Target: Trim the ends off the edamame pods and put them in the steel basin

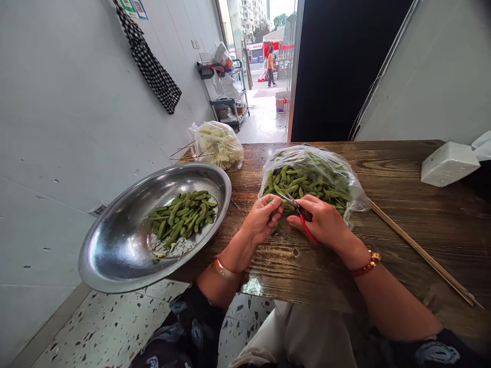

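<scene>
Between the fingertips of my left hand [264,217] is a green edamame pod [283,202], partly hidden by the fingers. My right hand [324,220] is closed round red-handled scissors [307,225], whose blades point left toward the pod. Just beyond both hands lies a clear plastic bag [355,186], its near side open on a heap of edamame pods [293,180]. To the left, a wide steel basin [115,250] holds a smaller pile of pods [182,217], with a few pale scraps at its near side.
Bamboo skewers [425,255] lie diagonally at the right of the wooden table [399,225]. A white foam block [448,163] stands at the far right. Behind the basin sits a bag of cauliflower [220,145]. A cart [226,92] is by the doorway, and a person [270,66] is outside.
</scene>
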### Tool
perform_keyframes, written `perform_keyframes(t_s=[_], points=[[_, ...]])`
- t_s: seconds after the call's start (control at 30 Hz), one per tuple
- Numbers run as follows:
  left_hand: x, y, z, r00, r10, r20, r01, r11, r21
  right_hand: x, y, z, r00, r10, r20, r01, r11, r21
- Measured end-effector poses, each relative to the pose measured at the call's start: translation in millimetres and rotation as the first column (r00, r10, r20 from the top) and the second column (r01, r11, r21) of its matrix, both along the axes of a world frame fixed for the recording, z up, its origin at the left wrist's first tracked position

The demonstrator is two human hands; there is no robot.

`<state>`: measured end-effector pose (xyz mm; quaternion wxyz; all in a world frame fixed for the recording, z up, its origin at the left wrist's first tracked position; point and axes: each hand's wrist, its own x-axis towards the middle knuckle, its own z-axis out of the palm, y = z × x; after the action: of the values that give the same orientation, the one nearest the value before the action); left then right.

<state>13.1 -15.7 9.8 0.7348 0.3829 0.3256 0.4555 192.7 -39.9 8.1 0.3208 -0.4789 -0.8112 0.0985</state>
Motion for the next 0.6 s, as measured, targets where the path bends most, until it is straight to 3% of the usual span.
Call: perform_keyframes(t_s=[0.2, 0.43, 0.53, 0.6], points=[[1, 2, 0.8, 0.995, 0.072, -0.071, -0.072, 0.997, 0.007, -2, 1, -4, 0.999, 0.004, 0.032, -0.003, 1.000, -0.030], [-13, 11, 5.4, 0.973, 0.212, -0.087, -0.213, 0.977, -0.004, 9, 9, -5, 0.989, -0.041, -0.142, 0.047, 0.998, 0.037], [-17, 13, 4.5, 0.917, 0.213, -0.337, -0.164, 0.972, 0.169, 12, 10, -3, 0.987, -0.062, -0.146, 0.070, 0.996, 0.051], [-16, 12, 3.5, 0.753, 0.269, -0.600, -0.042, 0.930, 0.365, 12, 10, -2, 0.988, -0.064, -0.144, 0.071, 0.996, 0.051]])
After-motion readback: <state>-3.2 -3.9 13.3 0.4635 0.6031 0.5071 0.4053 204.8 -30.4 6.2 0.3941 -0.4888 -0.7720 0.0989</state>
